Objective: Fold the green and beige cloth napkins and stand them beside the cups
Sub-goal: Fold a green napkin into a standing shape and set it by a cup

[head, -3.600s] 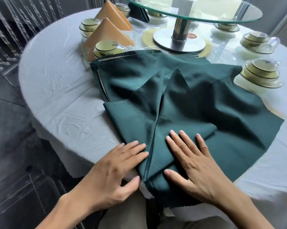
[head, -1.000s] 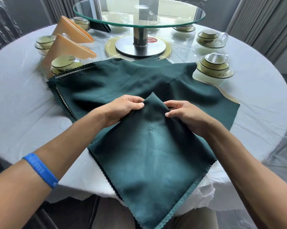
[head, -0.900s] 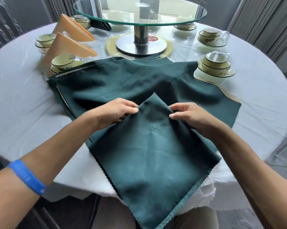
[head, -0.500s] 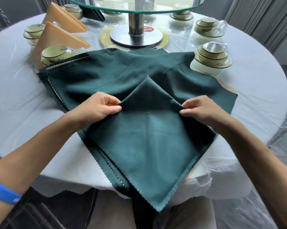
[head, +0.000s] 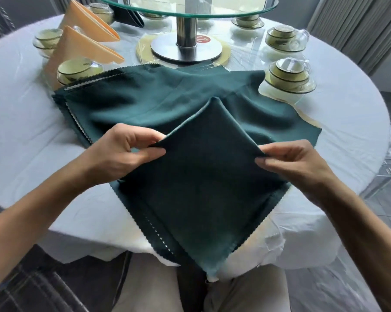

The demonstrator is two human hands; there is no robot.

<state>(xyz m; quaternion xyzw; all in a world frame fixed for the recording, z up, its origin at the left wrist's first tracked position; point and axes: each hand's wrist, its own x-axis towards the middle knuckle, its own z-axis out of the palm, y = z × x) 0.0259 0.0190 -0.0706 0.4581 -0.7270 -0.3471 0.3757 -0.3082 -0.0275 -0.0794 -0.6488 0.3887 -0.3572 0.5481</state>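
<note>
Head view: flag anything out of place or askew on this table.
The pile of green napkins lies skewed, its corner overhanging the table's near edge, and a beige cloth pokes out underneath at right. Both hands, left and right, pinch the top napkin.

The turntable stands on the table; folded napkins stand left of it, cups right, spread cloths before it.

glass turntable, white tablecloth; curtains
</note>
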